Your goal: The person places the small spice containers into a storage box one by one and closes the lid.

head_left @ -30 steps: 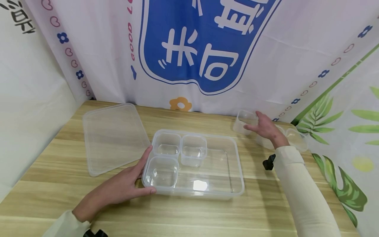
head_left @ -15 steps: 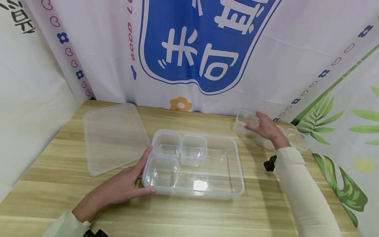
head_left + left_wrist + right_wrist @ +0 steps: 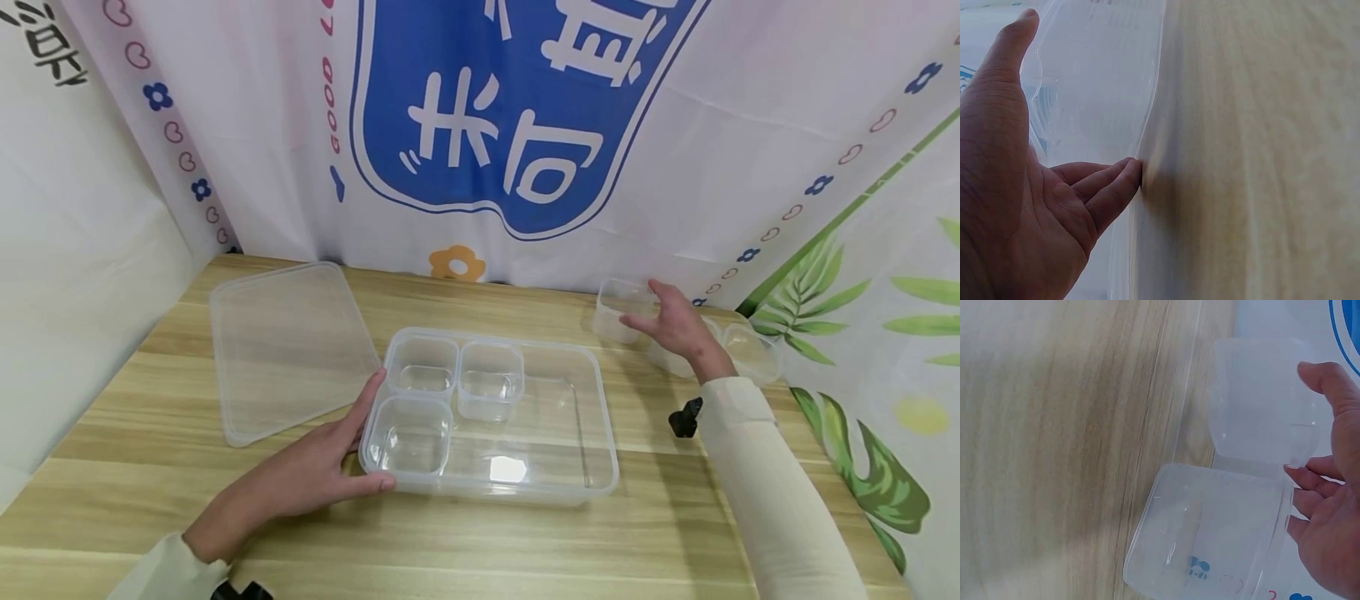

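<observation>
A large clear plastic food container (image 3: 555, 433) sits on the table, with three small clear square inner boxes (image 3: 411, 437) at its left and back. My left hand (image 3: 315, 467) rests against its left end, fingers along the side and thumb at the front edge. In the left wrist view, that hand's fingers (image 3: 1110, 187) lie fairly straight against the clear wall. At the back right, my right hand (image 3: 678, 325) holds a small clear box (image 3: 615, 321) by its right side, thumb and fingers spread across it. The right wrist view shows this small box (image 3: 1260, 400) near another small box (image 3: 1210, 525).
A flat clear lid (image 3: 288, 350) lies on the wooden table (image 3: 480, 550) at the left. More small clear boxes (image 3: 750, 354) stand at the back right, partly behind my right wrist. A printed curtain (image 3: 285, 167) hangs along the back edge.
Almost nothing differs. My right hand and the small box beside it have shifted very slightly. The left hand and the large container stay put.
</observation>
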Demonstrator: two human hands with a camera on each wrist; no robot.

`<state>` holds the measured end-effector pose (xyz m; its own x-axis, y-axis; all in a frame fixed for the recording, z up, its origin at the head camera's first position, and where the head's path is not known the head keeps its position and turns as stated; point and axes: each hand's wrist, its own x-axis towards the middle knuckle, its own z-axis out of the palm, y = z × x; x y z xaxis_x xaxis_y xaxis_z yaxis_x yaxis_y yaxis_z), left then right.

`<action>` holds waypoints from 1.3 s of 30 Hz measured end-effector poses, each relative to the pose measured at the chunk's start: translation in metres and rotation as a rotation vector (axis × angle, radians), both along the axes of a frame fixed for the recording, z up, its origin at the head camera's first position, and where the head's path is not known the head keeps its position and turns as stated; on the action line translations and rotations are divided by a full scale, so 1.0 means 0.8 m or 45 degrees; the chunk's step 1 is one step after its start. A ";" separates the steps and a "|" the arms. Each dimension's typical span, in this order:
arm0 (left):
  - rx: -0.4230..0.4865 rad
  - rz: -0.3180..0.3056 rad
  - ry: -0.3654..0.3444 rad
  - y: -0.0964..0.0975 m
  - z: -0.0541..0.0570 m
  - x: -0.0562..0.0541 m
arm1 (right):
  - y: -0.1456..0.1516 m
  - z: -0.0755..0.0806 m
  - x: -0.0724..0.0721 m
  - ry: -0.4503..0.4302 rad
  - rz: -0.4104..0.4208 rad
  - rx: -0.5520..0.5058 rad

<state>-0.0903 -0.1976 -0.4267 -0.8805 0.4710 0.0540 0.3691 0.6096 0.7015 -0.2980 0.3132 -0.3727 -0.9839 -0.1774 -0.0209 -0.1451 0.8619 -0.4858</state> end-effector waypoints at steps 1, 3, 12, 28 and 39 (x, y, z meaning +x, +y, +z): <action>0.001 0.000 0.000 0.000 0.000 0.000 | 0.000 0.000 0.001 0.008 -0.004 -0.004; 0.001 0.000 0.002 0.000 0.000 0.000 | -0.001 0.001 0.003 0.030 -0.008 -0.012; -0.001 -0.001 -0.002 0.001 0.000 0.000 | -0.004 0.009 0.014 0.112 0.027 -0.055; 0.003 0.000 -0.018 0.002 -0.001 -0.003 | -0.013 0.024 0.046 0.134 0.060 -0.282; 0.006 -0.003 -0.002 0.000 -0.001 -0.001 | -0.017 0.032 0.077 0.174 0.078 -0.386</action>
